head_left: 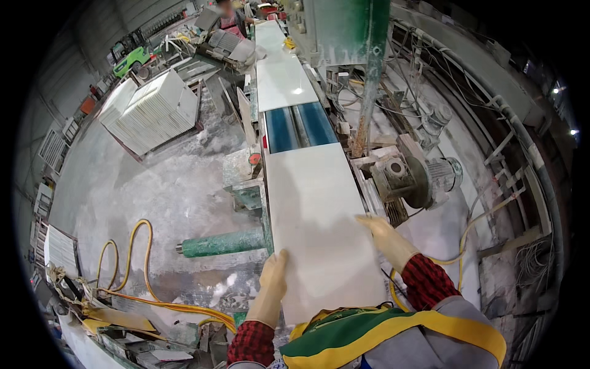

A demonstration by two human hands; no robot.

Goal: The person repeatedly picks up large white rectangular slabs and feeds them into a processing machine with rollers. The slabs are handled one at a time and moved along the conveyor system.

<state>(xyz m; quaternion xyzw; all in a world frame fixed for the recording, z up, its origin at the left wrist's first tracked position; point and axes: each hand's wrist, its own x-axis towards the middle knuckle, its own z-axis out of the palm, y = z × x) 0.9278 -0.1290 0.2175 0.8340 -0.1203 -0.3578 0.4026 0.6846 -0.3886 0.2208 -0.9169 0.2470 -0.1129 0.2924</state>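
A long white slab (pixel 322 215) lies in front of me on the conveyor, its near end close to my apron. My left hand (pixel 273 277), in a pale glove, is closed on the slab's left edge near that end. Farther up the right edge, my gloved right hand (pixel 382 238) holds the slab with its tips over the rim; the fingers beneath are hidden. Beyond the slab's far end, blue conveyor belts (pixel 316 123) show in a gap. Past them lies another white slab (pixel 286 83) with a glossy top.
Left of the conveyor stand a green roller (pixel 224 243), a yellow hose (pixel 147 258) and stacked white slabs (pixel 153 111). Broken pieces (pixel 153 344) are heaped lower left. A motor (pixel 430 178) and green machine housing (pixel 350 34) flank the right side. Another person (pixel 232 21) stands far off.
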